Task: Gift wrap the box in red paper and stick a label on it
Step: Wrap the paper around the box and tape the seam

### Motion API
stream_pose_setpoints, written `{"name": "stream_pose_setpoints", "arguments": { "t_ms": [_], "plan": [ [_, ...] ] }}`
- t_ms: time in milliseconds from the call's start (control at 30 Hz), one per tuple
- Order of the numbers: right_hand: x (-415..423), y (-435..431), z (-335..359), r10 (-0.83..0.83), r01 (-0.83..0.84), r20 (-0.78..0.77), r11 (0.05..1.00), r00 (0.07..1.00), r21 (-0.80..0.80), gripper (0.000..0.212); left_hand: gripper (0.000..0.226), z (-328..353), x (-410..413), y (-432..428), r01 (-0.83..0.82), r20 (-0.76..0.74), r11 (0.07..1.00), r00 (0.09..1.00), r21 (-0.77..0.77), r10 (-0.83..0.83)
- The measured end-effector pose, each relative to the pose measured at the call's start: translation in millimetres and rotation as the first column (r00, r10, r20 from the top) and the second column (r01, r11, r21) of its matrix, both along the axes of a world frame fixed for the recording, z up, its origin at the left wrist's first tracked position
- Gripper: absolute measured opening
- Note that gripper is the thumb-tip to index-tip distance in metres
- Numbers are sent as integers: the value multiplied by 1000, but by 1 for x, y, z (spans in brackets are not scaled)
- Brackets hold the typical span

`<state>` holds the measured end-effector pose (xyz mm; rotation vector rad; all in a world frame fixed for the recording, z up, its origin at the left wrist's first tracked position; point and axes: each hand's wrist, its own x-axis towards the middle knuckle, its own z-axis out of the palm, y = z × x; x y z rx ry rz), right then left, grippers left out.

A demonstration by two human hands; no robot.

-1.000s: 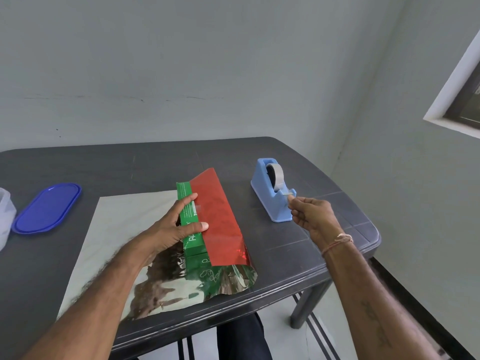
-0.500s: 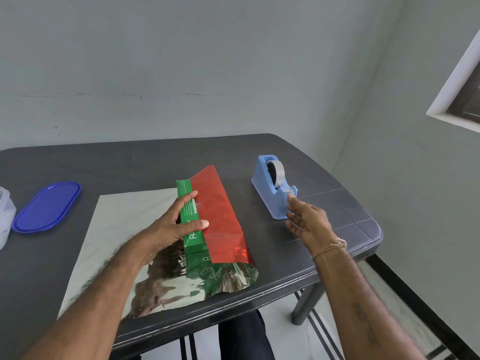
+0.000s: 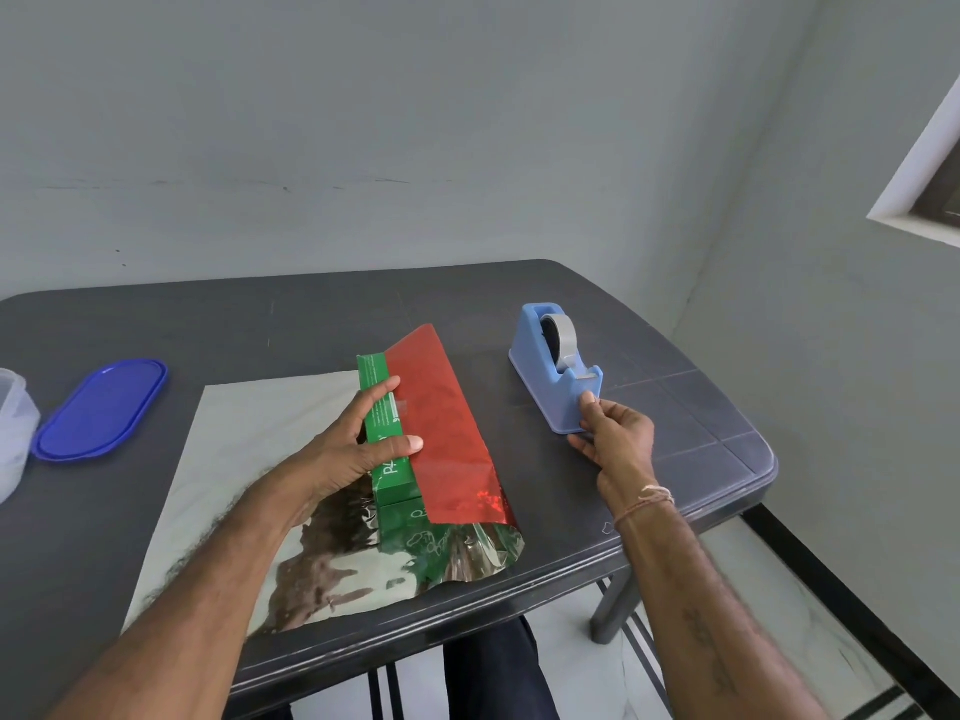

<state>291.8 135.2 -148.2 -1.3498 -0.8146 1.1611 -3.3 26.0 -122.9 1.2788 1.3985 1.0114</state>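
A green box (image 3: 388, 462) lies on a sheet of wrapping paper (image 3: 249, 459), silver side up. The paper's red flap (image 3: 441, 433) is folded over the box from the right, and a small piece of clear tape (image 3: 398, 405) sits on its edge. My left hand (image 3: 353, 444) presses thumb and forefinger on that edge, flat on the box top. My right hand (image 3: 615, 439) grips the front end of the blue tape dispenser (image 3: 550, 366), with the thumb just under the cutter where the tape end hangs.
A blue oval lid (image 3: 101, 410) and a clear plastic tub (image 3: 13, 433) lie at the left of the dark table (image 3: 691, 407). The table's front edge runs close below the paper. Grey walls stand behind and to the right.
My right hand dropped from the cutter and opened, then came back up to the dispenser's front. My left hand stayed on the box.
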Motion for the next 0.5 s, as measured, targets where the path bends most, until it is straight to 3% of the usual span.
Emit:
{"name": "stream_pose_setpoints", "arguments": {
  "t_ms": [500],
  "plan": [
    [-6, 5, 3, -63, 66, 41, 995, 997, -69, 20, 100, -4, -3, 2, 21, 24, 1000, 999, -7, -21]
  ]
}}
